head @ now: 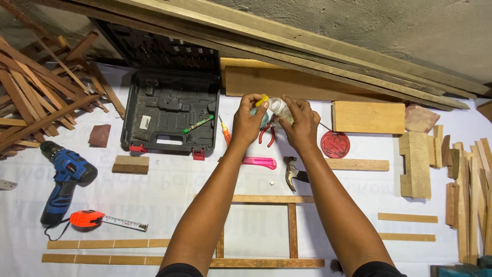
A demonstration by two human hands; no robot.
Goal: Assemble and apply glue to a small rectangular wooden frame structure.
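Holding a small clear bottle (281, 109) between both raised hands: right hand (300, 125) wraps its body, fingers pressed around it; left hand (249, 122) pinches the yellow cap (262, 99) at the fingertips. Bottle sits tilted between the fingertips, above red pliers (266, 133) and a pink knife (260, 162). Done well, judging by the grip, the right hand keeps the bottle steady while only the cap is worked, held over the white sheet (174, 184), clear of the wooden frame (266, 231)

A yellow cap (262, 99) tops the clear bottle (281, 109), near a pink cutter (259, 162) and a blue drill (62, 180).
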